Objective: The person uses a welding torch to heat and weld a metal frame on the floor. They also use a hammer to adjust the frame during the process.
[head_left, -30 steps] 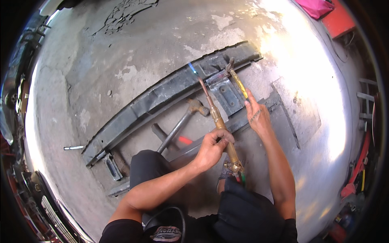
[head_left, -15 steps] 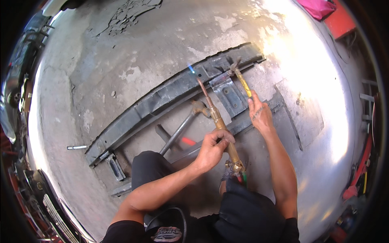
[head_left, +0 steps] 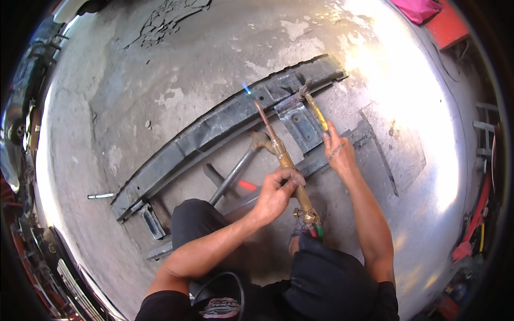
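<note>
A person's left hand (head_left: 277,193) wrapped around a brass torch (head_left: 283,153), blue flame (head_left: 246,89) by a long dark metal beam (head_left: 184,148) on the concrete floor (head_left: 214,69), right hand (head_left: 339,154) gripping a yellow-handled hammer (head_left: 316,111), its head at the beam's near edge

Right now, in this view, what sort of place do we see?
Probably a metalworking or vehicle-repair workshop: the left hand holds a brass torch with a blue flame, and a long, curved, grey metal beam and a rusty-headed hammer lie on the patchy concrete floor.
</note>
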Action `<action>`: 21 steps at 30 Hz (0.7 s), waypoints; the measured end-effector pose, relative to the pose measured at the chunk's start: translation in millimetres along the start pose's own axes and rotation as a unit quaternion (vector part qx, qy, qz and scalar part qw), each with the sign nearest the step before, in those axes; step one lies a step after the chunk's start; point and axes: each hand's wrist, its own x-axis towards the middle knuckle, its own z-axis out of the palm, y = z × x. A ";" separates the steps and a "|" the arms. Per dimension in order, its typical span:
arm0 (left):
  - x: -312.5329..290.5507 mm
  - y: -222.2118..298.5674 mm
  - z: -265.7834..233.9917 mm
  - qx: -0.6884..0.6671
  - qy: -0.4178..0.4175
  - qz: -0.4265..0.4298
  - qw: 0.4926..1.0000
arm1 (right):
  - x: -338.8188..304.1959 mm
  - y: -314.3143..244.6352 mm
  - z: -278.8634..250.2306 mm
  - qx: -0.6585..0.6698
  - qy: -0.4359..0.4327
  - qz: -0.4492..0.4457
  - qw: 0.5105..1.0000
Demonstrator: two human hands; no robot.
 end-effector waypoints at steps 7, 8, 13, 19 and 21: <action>-0.3 2.1 -2.9 -0.007 0.020 0.015 1.000 | -3.6 -33.9 -43.6 0.131 0.118 -0.049 0.983; -0.6 1.4 -3.9 -0.006 0.020 0.018 1.000 | -4.8 -43.3 -50.1 0.154 0.174 -0.068 0.970; -1.0 4.4 1.0 -0.009 0.006 0.008 1.000 | -7.1 -5.8 -7.3 0.091 0.169 -0.059 0.980; -5.3 5.2 -1.5 0.000 0.019 0.035 0.999 | -12.3 -28.0 -31.4 0.065 -0.016 0.013 0.998; -6.7 2.7 -3.7 -0.001 0.018 0.038 0.999 | -20.0 -44.6 -42.4 0.120 0.015 -0.008 0.993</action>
